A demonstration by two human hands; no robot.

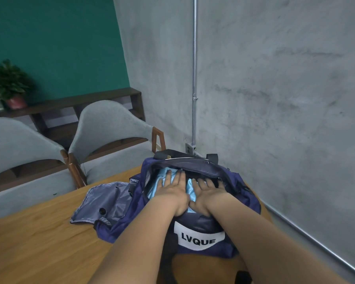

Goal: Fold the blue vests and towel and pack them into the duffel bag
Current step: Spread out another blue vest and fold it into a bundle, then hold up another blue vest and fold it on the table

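Navy-blue fabric duffel bag (245,203) sits unzipped at the lower centre of the frame on a light-brown wooden table (39,232), with its white label reading LVQUE (200,238) on the near side. Inside its mouth lies shiny light-blue cloth (158,181); whether that is a vest or the towel is hard to tell from here. Both bare hands lie on this cloth, side by side. The left hand (173,191) and the right hand (208,194) each press down with fingers straight and spread, grasping nothing. A grey lining flap (107,199) spreads over the table just left of the bag. Two grey upholstered chairs (109,124) stand at the left, past the table.
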